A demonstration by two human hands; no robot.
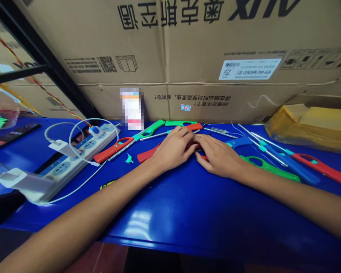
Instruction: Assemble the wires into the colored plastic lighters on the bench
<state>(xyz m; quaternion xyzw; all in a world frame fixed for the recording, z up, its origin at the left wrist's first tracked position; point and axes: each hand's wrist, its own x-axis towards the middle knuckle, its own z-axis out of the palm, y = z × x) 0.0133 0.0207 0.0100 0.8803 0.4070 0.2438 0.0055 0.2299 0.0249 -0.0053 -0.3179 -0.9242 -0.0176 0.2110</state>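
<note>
Red lighter (pixel 146 154): ctr of frame, partly hidden by L hand (pixel 173 148). R hand (pixel 216 155) adj., fingers of both part-curled; can't tell what's held. Step: prob. two-handed fingerwork; next move calls for steady fingertips.

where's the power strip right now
In the head camera's view, the power strip lies on the blue table, to the left of the left hand, with a red lighter just right of it.

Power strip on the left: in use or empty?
In use: two white adapters and a blue-and-white plug sit on the power strip, with bare socket holes between. Powered or not: cannot tell.
</note>
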